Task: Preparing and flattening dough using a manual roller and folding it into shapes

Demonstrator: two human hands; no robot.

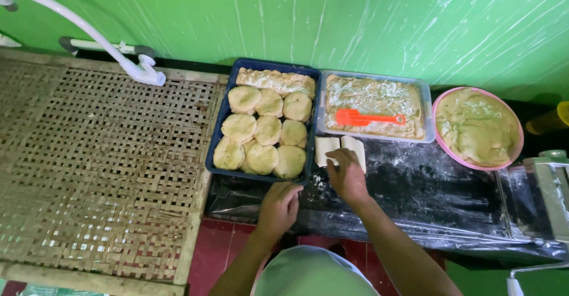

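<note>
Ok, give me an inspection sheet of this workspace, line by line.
Surface: black plastic sheet, dusted with flour.
Job's things: two pale dough pieces; blue tray full of round dough portions.
Clutter: clear container of dough with an orange scraper; pink bowl of dough; metal machine.
Hands: right hand touching the dough pieces; left hand at the tray's near edge.
Cables: nothing seen.
Surroundings: woven bamboo mat, white pipe, green wall.
</note>
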